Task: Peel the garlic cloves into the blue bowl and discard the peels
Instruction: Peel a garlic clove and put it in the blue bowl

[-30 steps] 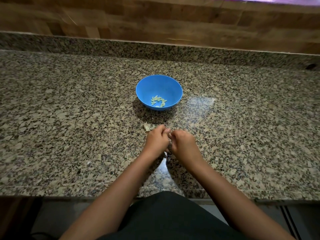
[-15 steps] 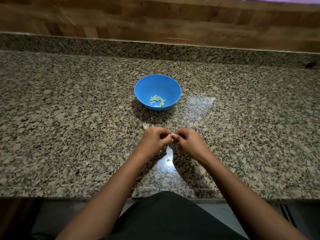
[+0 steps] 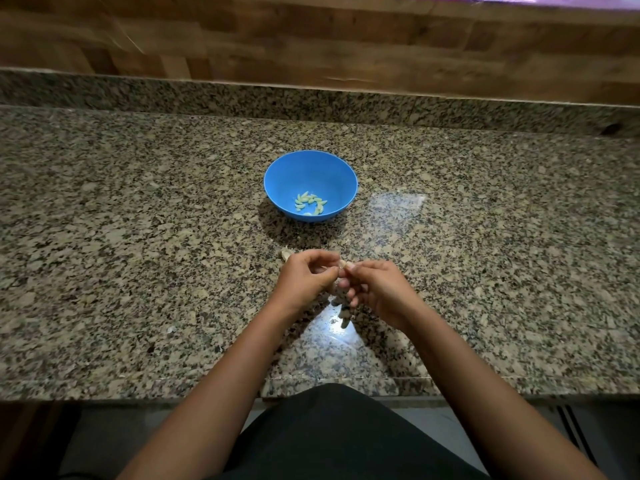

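Observation:
The blue bowl [image 3: 310, 169] sits mid-counter with several pale peeled cloves [image 3: 310, 203] at its bottom. In front of it, my left hand [image 3: 306, 276] and my right hand [image 3: 377, 289] meet above the granite. Between their fingertips both pinch a small garlic clove [image 3: 343, 264], mostly hidden by the fingers. A bit of unpeeled garlic or peel [image 3: 285, 253] lies on the counter just behind my left hand.
The speckled granite counter [image 3: 138, 271] runs wide to both sides, with a raised granite ledge and a wooden wall behind. Small peel flakes [image 3: 171, 329] lie to the left near the front edge [image 3: 173, 393].
Both hands have lifted slightly and shifted away from me toward the bowl. They stay together on the clove, with the right fingers spreading out more.

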Demonstrator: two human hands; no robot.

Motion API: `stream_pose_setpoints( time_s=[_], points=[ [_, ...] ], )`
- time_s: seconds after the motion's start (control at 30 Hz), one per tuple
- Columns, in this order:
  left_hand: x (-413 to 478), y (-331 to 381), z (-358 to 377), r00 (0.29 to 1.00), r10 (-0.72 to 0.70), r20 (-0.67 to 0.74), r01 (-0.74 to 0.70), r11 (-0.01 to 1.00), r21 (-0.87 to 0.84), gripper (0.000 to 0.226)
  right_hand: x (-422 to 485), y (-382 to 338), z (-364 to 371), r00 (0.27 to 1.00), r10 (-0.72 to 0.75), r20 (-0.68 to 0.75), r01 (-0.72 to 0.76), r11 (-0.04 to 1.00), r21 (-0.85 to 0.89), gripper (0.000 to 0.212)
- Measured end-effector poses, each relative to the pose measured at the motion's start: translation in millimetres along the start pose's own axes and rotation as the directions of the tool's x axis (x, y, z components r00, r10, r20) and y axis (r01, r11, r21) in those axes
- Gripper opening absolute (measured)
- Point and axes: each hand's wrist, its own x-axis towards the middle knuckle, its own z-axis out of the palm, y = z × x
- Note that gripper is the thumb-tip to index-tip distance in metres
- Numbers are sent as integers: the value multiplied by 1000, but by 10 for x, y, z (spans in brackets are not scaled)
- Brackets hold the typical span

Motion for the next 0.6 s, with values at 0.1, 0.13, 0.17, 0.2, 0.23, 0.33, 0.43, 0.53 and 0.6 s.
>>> stream_pose_setpoints(
  time_s=[0.1,0.13,0.17,0.2,0.23,0.33,0.43,0.53,0.6],
  points=[
    [11,5,-23,998,-36,54,42,992,-116,24,8,-34,-14,1000,7,23,-7,1000,-1,19],
    [13,6,-32,997,-39,61,46,991,-125,19,8,-42,-18,999,14,32,-14,1000,-5,20],
    [18,5,-36,997,-47,60,55,990,-128,15,5,-48,-16,999,18,38,-18,1000,-6,21],
    [24,4,-36,997,-60,52,66,990,-127,13,2,-51,-13,999,20,41,-20,1000,-4,22],
    [33,2,-32,996,-72,43,77,989,-126,12,1,-53,-5,999,23,44,-23,1000,1,23],
    [43,23,0,996,-77,34,80,989,-128,9,5,-45,2,997,45,59,-47,998,31,26],
    [33,59,10,997,-75,36,80,986,-146,11,7,-50,-11,992,95,85,-102,991,86,28],
    [36,85,13,996,-88,26,90,986,-137,9,9,-57,-39,984,138,109,-152,980,128,28],
    [54,81,21,995,-97,17,98,989,-115,6,19,-41,-64,986,143,80,-153,980,129,28]
  ],
)
